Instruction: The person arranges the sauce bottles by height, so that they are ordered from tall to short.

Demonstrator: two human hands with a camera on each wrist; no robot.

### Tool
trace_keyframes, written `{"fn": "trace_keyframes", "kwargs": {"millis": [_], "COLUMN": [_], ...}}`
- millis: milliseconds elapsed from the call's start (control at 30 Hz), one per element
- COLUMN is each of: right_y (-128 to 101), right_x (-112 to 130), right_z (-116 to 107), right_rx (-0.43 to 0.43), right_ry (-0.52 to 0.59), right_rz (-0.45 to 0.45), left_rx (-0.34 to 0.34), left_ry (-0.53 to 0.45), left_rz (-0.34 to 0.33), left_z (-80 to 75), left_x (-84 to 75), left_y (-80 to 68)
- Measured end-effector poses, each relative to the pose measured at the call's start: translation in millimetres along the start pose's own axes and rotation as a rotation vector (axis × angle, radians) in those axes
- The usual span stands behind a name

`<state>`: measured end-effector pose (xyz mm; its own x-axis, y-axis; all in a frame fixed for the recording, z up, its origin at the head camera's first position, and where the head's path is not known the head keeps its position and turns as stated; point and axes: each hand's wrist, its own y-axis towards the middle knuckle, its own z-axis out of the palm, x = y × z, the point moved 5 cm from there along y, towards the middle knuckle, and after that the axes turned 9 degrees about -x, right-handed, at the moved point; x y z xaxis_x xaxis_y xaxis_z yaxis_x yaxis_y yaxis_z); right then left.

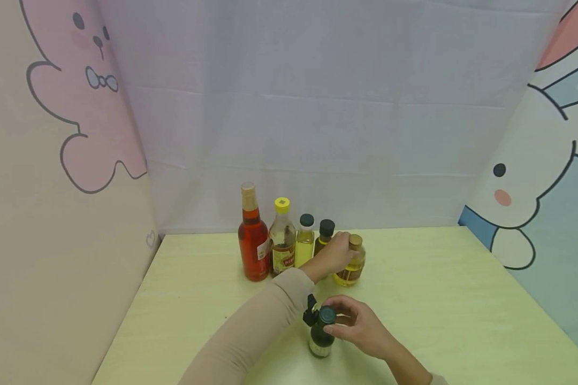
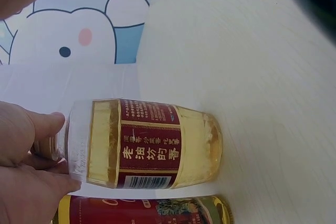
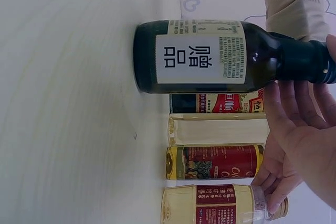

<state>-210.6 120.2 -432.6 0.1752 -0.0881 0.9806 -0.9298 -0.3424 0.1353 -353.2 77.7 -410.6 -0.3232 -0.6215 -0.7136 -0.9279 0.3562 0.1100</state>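
Note:
At the right end of a row of bottles, my left hand (image 1: 333,256) grips the neck of a squat oil bottle (image 2: 149,145) with a dark red label. This oil bottle (image 1: 350,274) is upright, with yellow oil inside and a gold-coloured cap. Nearer to me, my right hand (image 1: 363,327) holds a dark glass bottle (image 1: 321,337) by its neck, thumb and fingers on either side. Its white sticker and pale label (image 3: 199,59) show in the right wrist view. Whether its base touches the table I cannot tell.
Left of the oil bottle stand a dark-capped bottle (image 1: 326,230), a slim pale-yellow bottle (image 1: 304,247), a yellow-capped bottle (image 1: 282,240) and a tall red bottle (image 1: 254,248). Behind the pale table (image 1: 443,299) hangs a white cloth (image 1: 318,133). My left forearm crosses behind the dark bottle.

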Motion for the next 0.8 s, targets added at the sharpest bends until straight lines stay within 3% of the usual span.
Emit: {"fn": "trace_keyframes", "kwargs": {"millis": [400, 800], "right_y": [1, 1], "right_x": [0, -2], "right_z": [-1, -1], "right_rx": [0.001, -0.020], "right_ry": [0.002, -0.002], "right_rz": [-0.052, -0.078], "left_rx": [-0.026, -0.003], "left_ry": [-0.008, 0.006], "left_rz": [0.058, 0.050], "left_z": [-6.3, -14.0], "left_x": [-2.4, -2.7], "left_y": [-2.7, -12.0]}}
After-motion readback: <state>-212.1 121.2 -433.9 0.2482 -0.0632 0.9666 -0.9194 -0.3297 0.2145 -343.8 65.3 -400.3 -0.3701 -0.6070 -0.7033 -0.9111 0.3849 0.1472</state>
